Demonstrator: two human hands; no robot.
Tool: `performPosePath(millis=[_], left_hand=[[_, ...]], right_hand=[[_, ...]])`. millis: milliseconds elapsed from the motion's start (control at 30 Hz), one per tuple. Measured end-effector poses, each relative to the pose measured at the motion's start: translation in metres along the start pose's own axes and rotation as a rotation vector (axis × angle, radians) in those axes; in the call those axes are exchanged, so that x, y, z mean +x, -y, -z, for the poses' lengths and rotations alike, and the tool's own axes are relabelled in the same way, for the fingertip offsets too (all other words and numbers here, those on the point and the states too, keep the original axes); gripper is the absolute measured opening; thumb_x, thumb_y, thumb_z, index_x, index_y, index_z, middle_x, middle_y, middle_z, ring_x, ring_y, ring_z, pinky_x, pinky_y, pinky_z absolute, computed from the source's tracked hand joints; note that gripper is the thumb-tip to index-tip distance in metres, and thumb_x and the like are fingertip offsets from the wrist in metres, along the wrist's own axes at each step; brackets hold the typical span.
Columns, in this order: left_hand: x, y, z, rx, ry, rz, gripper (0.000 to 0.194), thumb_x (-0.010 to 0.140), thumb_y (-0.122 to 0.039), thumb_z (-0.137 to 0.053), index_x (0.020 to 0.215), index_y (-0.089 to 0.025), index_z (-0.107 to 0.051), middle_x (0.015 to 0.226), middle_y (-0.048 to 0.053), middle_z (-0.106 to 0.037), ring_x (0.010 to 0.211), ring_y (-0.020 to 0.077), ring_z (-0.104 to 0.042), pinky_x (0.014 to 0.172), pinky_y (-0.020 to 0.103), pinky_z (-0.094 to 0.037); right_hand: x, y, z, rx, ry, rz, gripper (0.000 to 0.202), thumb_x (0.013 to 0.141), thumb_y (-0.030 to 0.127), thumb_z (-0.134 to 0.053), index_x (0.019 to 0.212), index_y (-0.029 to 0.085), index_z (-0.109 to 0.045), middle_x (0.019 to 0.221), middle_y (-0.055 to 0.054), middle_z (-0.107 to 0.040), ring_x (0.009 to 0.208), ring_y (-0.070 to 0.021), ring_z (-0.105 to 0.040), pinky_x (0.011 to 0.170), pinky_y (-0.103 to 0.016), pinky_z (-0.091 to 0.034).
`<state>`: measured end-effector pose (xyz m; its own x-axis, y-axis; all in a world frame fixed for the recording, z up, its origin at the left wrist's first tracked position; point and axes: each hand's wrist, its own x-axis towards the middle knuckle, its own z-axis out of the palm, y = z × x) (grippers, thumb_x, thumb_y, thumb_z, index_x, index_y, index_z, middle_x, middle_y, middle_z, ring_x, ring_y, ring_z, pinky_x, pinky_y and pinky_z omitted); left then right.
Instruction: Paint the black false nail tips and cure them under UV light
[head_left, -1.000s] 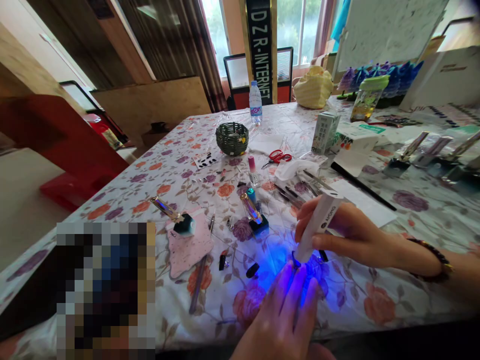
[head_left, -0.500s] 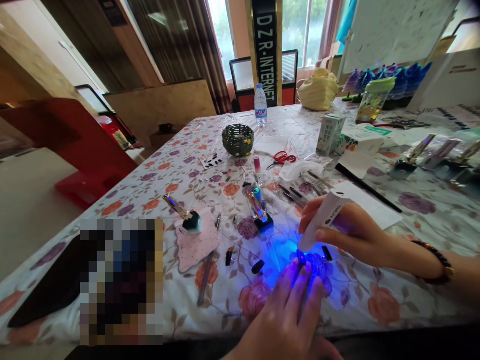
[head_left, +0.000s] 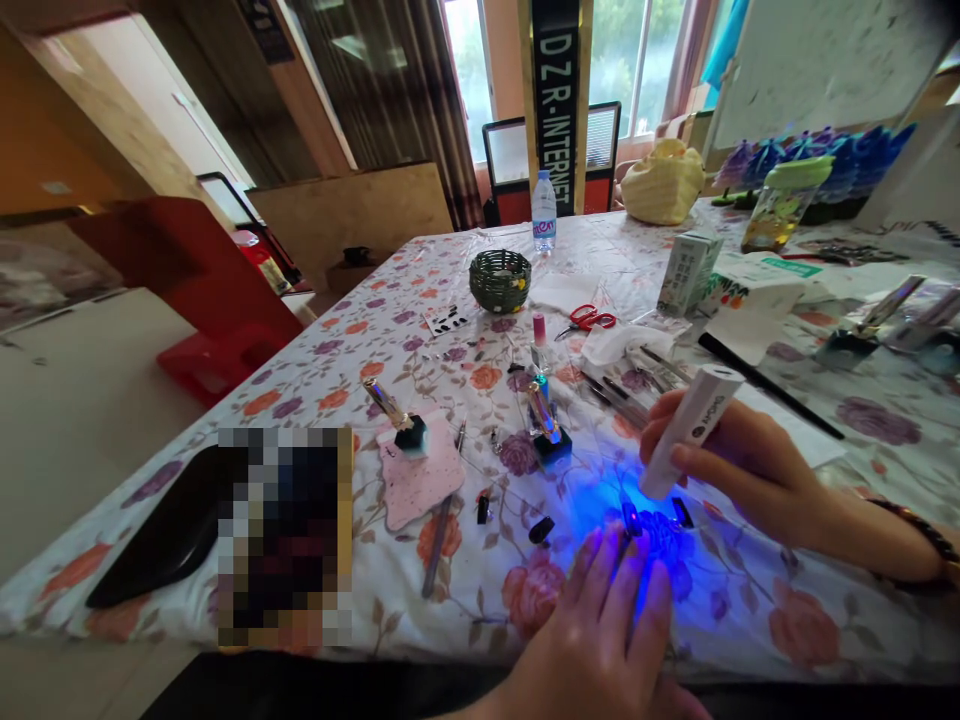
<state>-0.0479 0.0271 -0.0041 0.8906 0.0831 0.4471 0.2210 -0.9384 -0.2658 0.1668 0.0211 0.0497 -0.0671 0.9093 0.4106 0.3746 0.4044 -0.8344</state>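
My right hand [head_left: 739, 455] grips a white handheld UV nail lamp [head_left: 694, 430], tilted with its lower end toward the cloth. Blue light from the lamp falls over the fingertips of my left hand [head_left: 600, 610]. That hand lies palm down on the flowered tablecloth, fingers stretched out. A dark false nail [head_left: 632, 518] shows at its fingertips; whether it is attached I cannot tell. Around the hands lie a black false nail [head_left: 541, 529], another dark nail piece [head_left: 483, 509] and a small black piece [head_left: 682, 513]. A nail polish bottle [head_left: 551, 440] stands just beyond.
Another polish bottle [head_left: 409, 432] stands on a pink speckled plate [head_left: 420, 490], beside a thin brush [head_left: 439, 545]. Farther back are a woven basket [head_left: 500, 282], red scissors [head_left: 592, 318], a water bottle [head_left: 544, 215] and a carton [head_left: 688, 272]. A black tray-like object [head_left: 161, 535] lies at left.
The view has shifted, so everything sits farther right. The lamp is held slightly higher off my left fingertips, which stay on the cloth.
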Motion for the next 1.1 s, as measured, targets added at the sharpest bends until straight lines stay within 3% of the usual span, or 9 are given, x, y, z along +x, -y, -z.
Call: performPosePath(millis=[200, 333, 500, 633, 800, 933, 1100], left_hand=[[-0.002, -0.004, -0.009, 0.016, -0.159, 0.064, 0.077, 0.075, -0.068, -0.029, 0.112, -0.006, -0.055, 0.116, 0.014, -0.059, 0.117, 0.0299, -0.046, 0.101, 0.04, -0.036], [-0.002, -0.003, -0.012, 0.021, -0.212, 0.051, 0.077, 0.074, -0.068, -0.033, 0.109, -0.004, -0.057, 0.112, 0.015, -0.061, 0.115, 0.0313, -0.048, 0.1, 0.041, -0.038], [-0.003, -0.004, -0.016, 0.031, -0.258, 0.048, 0.078, 0.073, -0.07, -0.032, 0.108, -0.004, -0.058, 0.111, 0.016, -0.062, 0.112, 0.0319, -0.05, 0.098, 0.041, -0.04], [-0.004, -0.004, -0.019, 0.058, -0.275, 0.023, 0.08, 0.071, -0.071, -0.033, 0.106, -0.004, -0.059, 0.109, 0.018, -0.062, 0.111, 0.0338, -0.051, 0.096, 0.043, -0.041], [-0.004, -0.003, -0.019, 0.1, -0.297, 0.001, 0.078, 0.073, -0.07, -0.03, 0.105, -0.006, -0.06, 0.108, 0.016, -0.063, 0.109, 0.0323, -0.052, 0.095, 0.041, -0.042], [-0.002, -0.003, -0.019, 0.119, -0.327, 0.004, 0.077, 0.073, -0.07, -0.026, 0.101, -0.007, -0.062, 0.106, 0.014, -0.064, 0.108, 0.0307, -0.054, 0.093, 0.039, -0.044], [-0.001, -0.003, -0.023, 0.156, -0.375, 0.019, 0.076, 0.072, -0.07, -0.027, 0.099, -0.009, -0.063, 0.106, 0.013, -0.065, 0.105, 0.0285, -0.056, 0.093, 0.037, -0.044]], right_hand=[[0.0, 0.001, -0.002, 0.108, 0.055, -0.028, 0.024, 0.084, 0.023, -0.051, 0.108, 0.03, -0.048, 0.085, 0.0, -0.063, 0.067, -0.012, -0.061, 0.055, -0.021, -0.052], [-0.002, -0.002, 0.001, 0.014, 0.012, 0.011, 0.027, 0.082, 0.021, -0.054, 0.107, 0.031, -0.049, 0.086, 0.0, -0.064, 0.075, -0.0141, -0.062, 0.065, -0.024, -0.053], [-0.001, -0.001, 0.004, 0.051, 0.122, 0.079, 0.03, 0.082, 0.019, -0.053, 0.109, 0.03, -0.049, 0.085, -0.001, -0.065, 0.072, -0.0132, -0.063, 0.064, -0.022, -0.053], [-0.001, 0.0, 0.004, 0.034, 0.037, 0.126, 0.029, 0.082, 0.018, -0.054, 0.108, 0.029, -0.05, 0.084, 0.0, -0.065, 0.072, -0.0121, -0.064, 0.062, -0.019, -0.053], [-0.001, -0.001, 0.005, 0.064, 0.07, 0.081, 0.028, 0.084, 0.019, -0.051, 0.11, 0.028, -0.047, 0.087, -0.001, -0.063, 0.074, -0.0128, -0.062, 0.064, -0.022, -0.053], [0.002, 0.002, 0.006, 0.079, -0.035, 0.129, 0.025, 0.085, 0.019, -0.05, 0.108, 0.029, -0.047, 0.093, -0.001, -0.062, 0.077, -0.0122, -0.061, 0.066, -0.021, -0.052], [-0.005, 0.015, 0.015, 0.196, -0.081, 0.012, 0.021, 0.088, 0.024, -0.045, 0.107, 0.031, -0.043, 0.095, -0.001, -0.065, 0.076, -0.0134, -0.062, 0.057, -0.021, -0.051]])
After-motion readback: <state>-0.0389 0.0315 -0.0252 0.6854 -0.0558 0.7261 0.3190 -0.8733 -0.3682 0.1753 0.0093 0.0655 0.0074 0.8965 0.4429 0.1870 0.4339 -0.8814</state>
